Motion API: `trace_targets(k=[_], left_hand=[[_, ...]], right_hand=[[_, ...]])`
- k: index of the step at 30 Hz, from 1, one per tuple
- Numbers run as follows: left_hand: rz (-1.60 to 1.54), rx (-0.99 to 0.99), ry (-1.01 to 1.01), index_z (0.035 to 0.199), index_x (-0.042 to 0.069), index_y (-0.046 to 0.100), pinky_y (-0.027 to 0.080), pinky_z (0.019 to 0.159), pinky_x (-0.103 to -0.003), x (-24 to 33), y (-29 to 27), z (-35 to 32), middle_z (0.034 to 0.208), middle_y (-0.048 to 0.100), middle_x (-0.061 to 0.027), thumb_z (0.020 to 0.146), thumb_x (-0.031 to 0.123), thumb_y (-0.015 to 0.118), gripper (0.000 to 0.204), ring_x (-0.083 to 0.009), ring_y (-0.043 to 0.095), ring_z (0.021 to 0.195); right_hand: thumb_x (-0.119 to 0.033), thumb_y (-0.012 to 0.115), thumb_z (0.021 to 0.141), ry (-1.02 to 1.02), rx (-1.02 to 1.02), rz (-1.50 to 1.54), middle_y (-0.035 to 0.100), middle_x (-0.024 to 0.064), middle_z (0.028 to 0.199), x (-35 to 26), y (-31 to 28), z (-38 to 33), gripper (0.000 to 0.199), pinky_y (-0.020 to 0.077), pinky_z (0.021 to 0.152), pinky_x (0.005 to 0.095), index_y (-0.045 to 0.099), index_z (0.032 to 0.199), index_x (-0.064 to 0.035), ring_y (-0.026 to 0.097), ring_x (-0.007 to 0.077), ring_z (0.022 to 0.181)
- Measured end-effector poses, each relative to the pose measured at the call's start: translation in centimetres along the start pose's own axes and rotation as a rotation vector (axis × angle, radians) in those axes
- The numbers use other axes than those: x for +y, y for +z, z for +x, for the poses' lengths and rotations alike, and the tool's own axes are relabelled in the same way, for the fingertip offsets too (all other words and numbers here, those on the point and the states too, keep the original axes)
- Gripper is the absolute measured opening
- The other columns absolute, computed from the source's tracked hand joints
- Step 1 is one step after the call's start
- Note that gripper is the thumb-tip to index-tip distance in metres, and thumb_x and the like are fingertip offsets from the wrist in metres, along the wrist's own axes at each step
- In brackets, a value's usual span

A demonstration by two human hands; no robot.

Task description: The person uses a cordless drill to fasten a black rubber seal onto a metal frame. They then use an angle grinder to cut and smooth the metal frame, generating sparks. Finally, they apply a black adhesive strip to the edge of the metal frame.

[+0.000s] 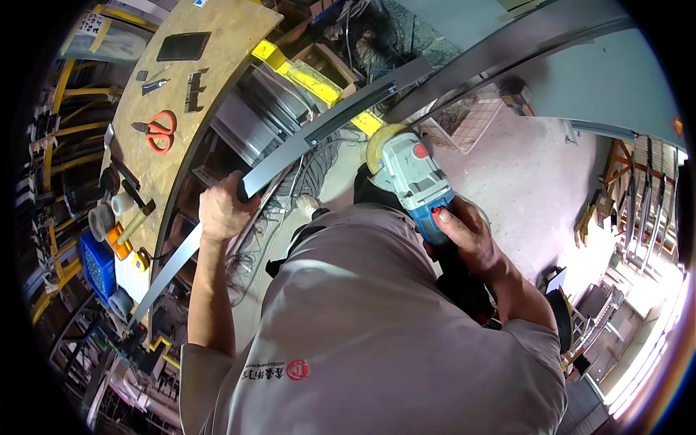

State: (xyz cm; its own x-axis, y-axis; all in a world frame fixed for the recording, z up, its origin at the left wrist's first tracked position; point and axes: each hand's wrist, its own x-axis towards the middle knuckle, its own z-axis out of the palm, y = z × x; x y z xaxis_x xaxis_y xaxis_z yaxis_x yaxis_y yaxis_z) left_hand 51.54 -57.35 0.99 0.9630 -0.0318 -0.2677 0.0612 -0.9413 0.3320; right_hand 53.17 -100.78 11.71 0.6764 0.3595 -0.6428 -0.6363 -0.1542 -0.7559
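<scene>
Left hand (223, 210) fingers wrapped shut around the long grey metal profile (319, 134), whose long axis runs lower-left to upper-right. Right hand (467, 235) closed on the blue angle grinder (413, 177); its yellow disc (380, 141) sits just beside the profile, right of the left-hand grip.

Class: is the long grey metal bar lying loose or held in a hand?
Held: the left hand wraps around the metal bar.
</scene>
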Motion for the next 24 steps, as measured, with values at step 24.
trace_targets(k=[24], left_hand=[[0.070, 0.149, 0.097, 0.104, 0.008, 0.068, 0.048, 0.057, -0.042, 0.2, 0.7, 0.3, 0.068, 0.058, -0.0086, 0.066, 0.018, 0.088, 0.044, -0.0297, 0.060, 0.061]], right_hand=[[-0.035, 0.059, 0.105, -0.010, -0.084, -0.122, 0.068, 0.0093, 0.089, -2.8, -5.7, 6.2, 0.040, 0.0503, 0.076, 0.0346, 0.064, 0.118, 0.0037, 0.061, 0.0157, 0.083]])
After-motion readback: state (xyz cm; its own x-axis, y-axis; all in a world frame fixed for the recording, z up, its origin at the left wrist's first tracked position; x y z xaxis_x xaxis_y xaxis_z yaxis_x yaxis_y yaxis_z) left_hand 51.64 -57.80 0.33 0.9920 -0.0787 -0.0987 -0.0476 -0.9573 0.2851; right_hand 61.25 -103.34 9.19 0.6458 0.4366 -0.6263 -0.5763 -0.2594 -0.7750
